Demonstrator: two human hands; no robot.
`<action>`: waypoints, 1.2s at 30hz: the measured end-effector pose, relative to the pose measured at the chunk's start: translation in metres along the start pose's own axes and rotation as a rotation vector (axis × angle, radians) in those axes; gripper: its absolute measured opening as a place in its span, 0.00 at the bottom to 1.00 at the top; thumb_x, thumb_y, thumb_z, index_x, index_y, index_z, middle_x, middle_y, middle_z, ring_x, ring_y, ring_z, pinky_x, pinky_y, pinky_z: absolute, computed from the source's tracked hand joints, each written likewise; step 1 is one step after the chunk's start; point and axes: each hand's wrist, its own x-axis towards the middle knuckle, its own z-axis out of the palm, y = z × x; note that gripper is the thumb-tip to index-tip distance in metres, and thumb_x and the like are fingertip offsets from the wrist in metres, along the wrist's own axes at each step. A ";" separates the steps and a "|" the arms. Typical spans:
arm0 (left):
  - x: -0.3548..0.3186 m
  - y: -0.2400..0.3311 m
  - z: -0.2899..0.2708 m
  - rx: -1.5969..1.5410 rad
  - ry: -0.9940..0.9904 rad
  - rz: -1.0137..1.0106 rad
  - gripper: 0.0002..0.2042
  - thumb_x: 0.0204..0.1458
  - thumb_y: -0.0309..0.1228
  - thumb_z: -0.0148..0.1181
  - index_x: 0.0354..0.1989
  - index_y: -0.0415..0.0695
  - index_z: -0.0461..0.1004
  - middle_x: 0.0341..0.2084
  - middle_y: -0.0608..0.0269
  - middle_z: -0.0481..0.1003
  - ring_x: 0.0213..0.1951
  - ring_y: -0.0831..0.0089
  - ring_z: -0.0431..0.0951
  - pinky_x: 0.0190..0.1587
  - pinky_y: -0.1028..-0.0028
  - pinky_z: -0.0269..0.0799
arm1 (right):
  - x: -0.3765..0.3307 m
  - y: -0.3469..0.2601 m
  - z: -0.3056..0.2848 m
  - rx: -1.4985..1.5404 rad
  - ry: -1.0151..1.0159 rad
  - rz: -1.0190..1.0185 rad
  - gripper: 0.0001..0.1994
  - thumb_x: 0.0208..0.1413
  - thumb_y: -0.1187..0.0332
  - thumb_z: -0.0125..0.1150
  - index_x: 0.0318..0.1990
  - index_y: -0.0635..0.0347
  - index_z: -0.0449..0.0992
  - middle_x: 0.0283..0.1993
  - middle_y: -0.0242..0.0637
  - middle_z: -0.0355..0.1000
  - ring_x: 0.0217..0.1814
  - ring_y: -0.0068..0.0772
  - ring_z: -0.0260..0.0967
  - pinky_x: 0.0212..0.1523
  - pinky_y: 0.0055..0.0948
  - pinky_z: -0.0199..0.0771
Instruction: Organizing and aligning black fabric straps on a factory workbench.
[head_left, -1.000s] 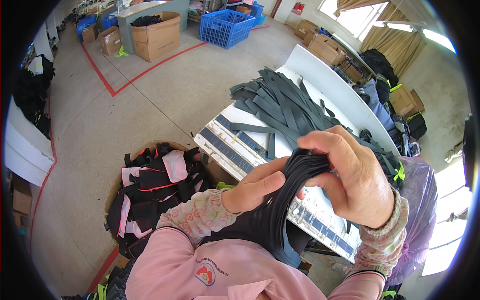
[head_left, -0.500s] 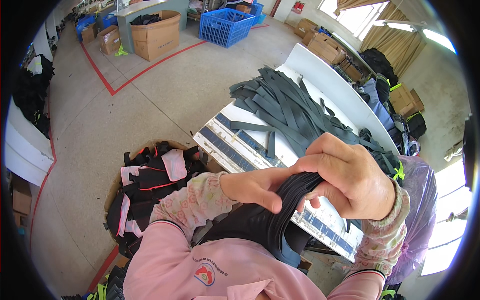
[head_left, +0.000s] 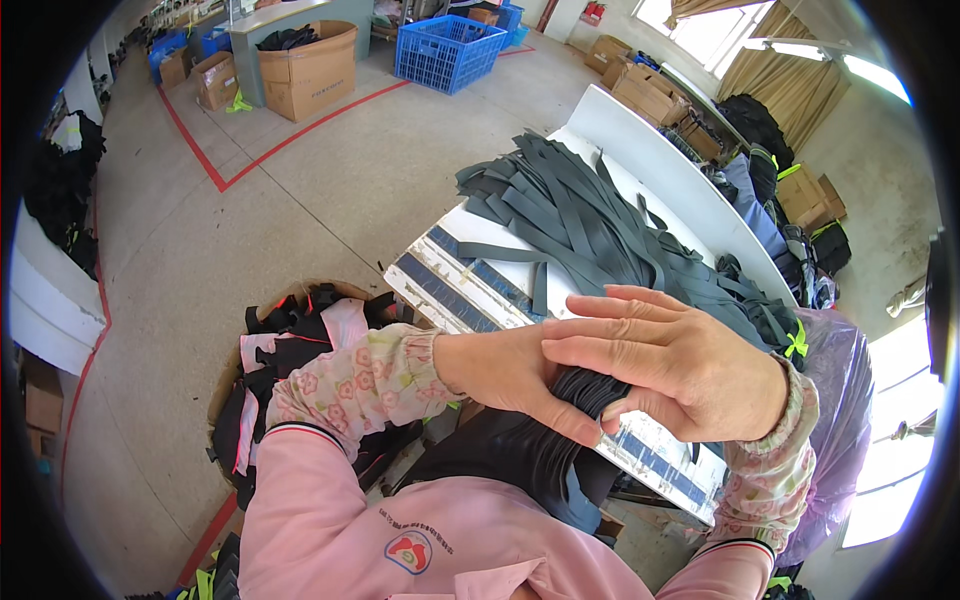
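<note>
Above my lap is a thick bundle of black straps (head_left: 590, 393), stacked in layers and bent over at the top. My left hand (head_left: 505, 370) is closed around it from the left, thumb lying across the near side; its other fingers are hidden behind the bundle and my right hand. My right hand (head_left: 675, 360) lies over the bundle's top with its fingers stretched out and slightly apart, crossing the left hand's fingers. Its thumb touches the bundle's right side. Just beyond, a pile of dark grey-green straps (head_left: 560, 205) covers much of the white worktable (head_left: 575, 322).
A carton (head_left: 222, 385) of black and pink pieces stands at my left. Purple plastic sheeting (head_left: 835, 400) hangs at the right. Farther off are a blue crate (head_left: 450, 55), a large cardboard box (head_left: 310, 75) and red floor lines (head_left: 222, 186).
My right hand's fingers have gone from curled around the bundle's top to stretched out over it and leftward. My left thumb has moved a little down and right; the bundle's top sits lower.
</note>
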 end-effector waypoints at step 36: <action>-0.003 -0.030 0.002 -0.148 0.033 -0.063 0.28 0.47 0.33 0.76 0.55 0.41 0.70 0.44 0.67 0.74 0.49 0.77 0.74 0.54 0.74 0.72 | 0.001 0.017 0.003 -0.024 -0.014 -0.014 0.24 0.44 0.65 0.72 0.50 0.56 0.73 0.57 0.37 0.69 0.68 0.46 0.62 0.72 0.59 0.49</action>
